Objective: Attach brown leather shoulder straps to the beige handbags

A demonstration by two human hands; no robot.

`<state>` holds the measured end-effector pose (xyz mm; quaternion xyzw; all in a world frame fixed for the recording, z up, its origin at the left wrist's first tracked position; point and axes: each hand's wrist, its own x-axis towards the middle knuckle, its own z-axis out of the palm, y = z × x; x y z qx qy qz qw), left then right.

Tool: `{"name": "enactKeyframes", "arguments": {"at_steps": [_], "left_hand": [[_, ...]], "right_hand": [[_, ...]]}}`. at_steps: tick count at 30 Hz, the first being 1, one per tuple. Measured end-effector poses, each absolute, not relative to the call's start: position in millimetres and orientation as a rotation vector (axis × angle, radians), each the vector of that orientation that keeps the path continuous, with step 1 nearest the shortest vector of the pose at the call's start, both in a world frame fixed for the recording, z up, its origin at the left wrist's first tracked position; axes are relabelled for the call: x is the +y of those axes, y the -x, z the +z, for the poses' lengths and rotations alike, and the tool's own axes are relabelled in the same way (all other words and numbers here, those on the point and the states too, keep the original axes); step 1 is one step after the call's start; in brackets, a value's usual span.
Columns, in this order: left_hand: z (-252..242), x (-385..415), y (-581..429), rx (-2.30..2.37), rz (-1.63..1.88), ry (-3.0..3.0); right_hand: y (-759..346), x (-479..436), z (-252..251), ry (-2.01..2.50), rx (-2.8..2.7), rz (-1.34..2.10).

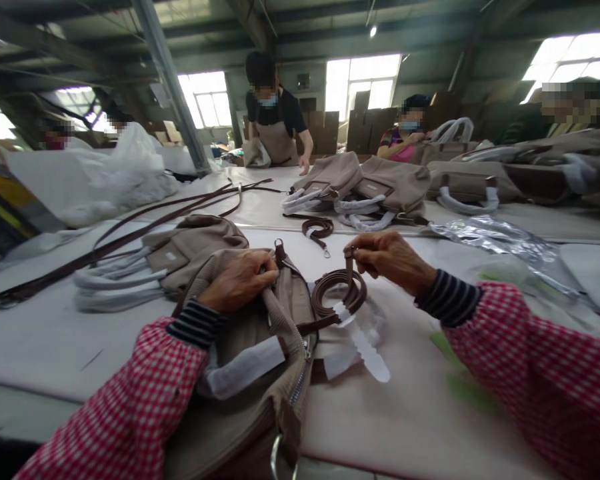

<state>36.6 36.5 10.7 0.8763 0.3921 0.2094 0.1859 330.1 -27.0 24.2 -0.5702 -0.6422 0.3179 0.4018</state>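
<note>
A taupe handbag (245, 427) lies in front of me with its zipped top partly open and its handle wrapped in white material. My left hand (243, 279) is closed on the bag's edge, near a metal ring on a brown tab (279, 250). In my right hand (387, 260) is pinched one end of a brown shoulder strap. The rest of that strap (339, 293) is coiled and bound with a white band, just right of the bag. A white tag-like strip (370, 353) hangs below the coil.
Another coiled strap (320, 230) lies farther back. Long straps (145, 220) and a second handbag (195, 247) are at left. More handbags (395, 187) are piled at back right, near silvery plastic (500, 240). A co-worker (275, 120) stands across the table.
</note>
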Motion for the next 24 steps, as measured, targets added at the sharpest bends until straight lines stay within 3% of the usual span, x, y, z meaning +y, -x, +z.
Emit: {"name": "enactKeyframes", "arguments": {"at_steps": [5, 8, 24], "left_hand": [[10, 37, -38, 1.119, 0.617, -2.442], [10, 34, -40, 1.173, 0.629, -2.408], [11, 32, -42, 1.201, 0.661, -2.379]], "right_hand": [[-278, -17, 55, 1.451, -2.508, 0.252], [-245, -18, 51, 1.555, -2.745, 0.039], [-238, -10, 39, 1.626, -2.761, -0.008]]}}
